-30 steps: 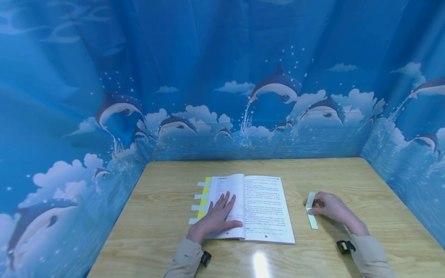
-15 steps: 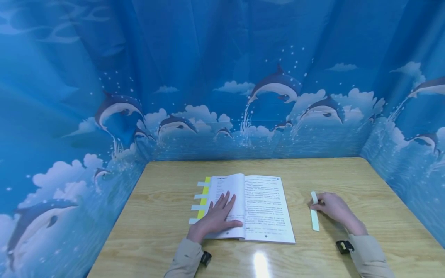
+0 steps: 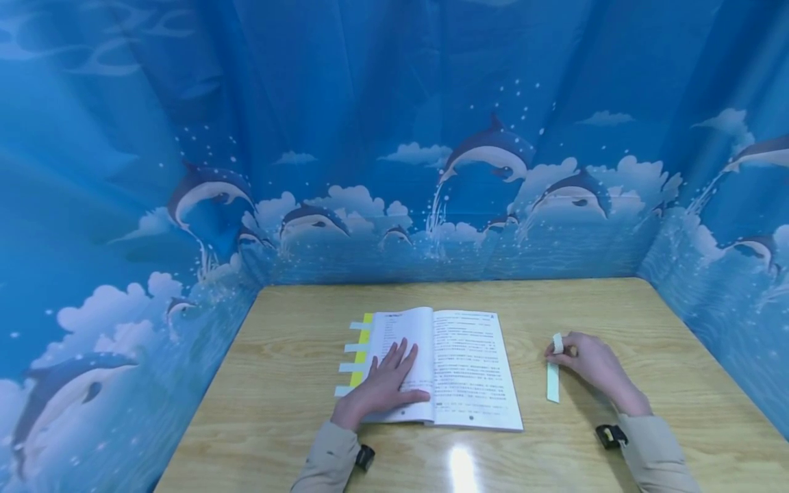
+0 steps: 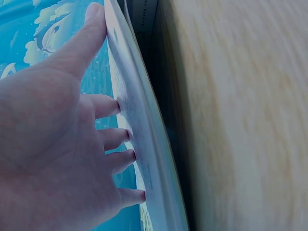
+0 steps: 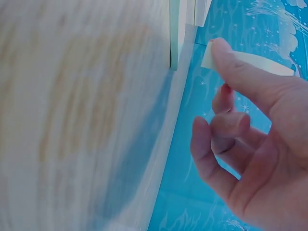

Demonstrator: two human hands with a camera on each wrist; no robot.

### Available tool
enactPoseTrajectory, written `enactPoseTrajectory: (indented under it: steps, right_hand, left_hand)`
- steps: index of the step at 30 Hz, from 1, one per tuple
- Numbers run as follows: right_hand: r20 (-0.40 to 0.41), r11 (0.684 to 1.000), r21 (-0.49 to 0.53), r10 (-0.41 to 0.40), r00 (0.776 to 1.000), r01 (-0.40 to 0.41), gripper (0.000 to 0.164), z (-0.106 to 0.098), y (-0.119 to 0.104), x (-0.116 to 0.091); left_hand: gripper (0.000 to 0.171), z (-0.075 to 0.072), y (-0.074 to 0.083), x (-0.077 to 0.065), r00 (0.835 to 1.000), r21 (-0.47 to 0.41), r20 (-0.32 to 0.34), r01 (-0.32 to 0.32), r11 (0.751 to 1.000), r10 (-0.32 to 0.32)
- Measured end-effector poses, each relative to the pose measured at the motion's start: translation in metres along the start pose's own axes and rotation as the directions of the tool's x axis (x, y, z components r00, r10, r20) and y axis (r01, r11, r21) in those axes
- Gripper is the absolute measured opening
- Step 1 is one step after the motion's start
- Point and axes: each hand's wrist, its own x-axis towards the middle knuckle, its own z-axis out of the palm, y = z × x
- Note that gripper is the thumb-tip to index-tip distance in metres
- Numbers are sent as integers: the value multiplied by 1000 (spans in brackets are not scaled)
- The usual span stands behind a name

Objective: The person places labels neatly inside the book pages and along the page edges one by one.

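An open book (image 3: 471,370) lies on the table, and my left hand (image 3: 387,383) rests on its left page with fingers spread. In the left wrist view the fingertips (image 4: 126,156) touch the page, thumb stretched towards the inner side. To the right of the book, my right hand (image 3: 593,363) pinches a pale strip of sticky note (image 5: 255,62) between thumb and a finger hidden behind it; the other fingers curl loosely. Just below that hand in the head view is a longer pale green strip (image 3: 553,383), which appears as a narrow upright edge in the right wrist view.
Several pale sticky tabs (image 3: 356,348) stick out from the book's left side, beside a yellow strip (image 3: 359,368). The wooden table (image 3: 265,411) meets a blue dolphin-print curtain (image 3: 382,171) at the back and sides. Each wrist wears a small black camera.
My right hand has risen slightly, and the pinched upper part of the pale strip now curls up from the longer part below. The left hand and book stay put.
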Motion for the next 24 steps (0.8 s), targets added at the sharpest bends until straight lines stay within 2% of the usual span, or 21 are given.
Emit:
enactPoseTrajectory:
  steps: [8,14,24]
  right_hand:
    - [-51,1000,14,28,998,-27,4,-1,-1,2]
    - [-35,999,27,38,999,-37,9,-3,-4,3]
    - [3,986,106,131,991,-131,20,-6,-11,3]
  left_hand:
    - [98,-1,0,1,1000,12,-4,4,1000,-4]
    - [98,0,0,1,1000,13,-4,4,1000,-4]
    - [98,0,0,0,1000,12,-6,-1,1000,1]
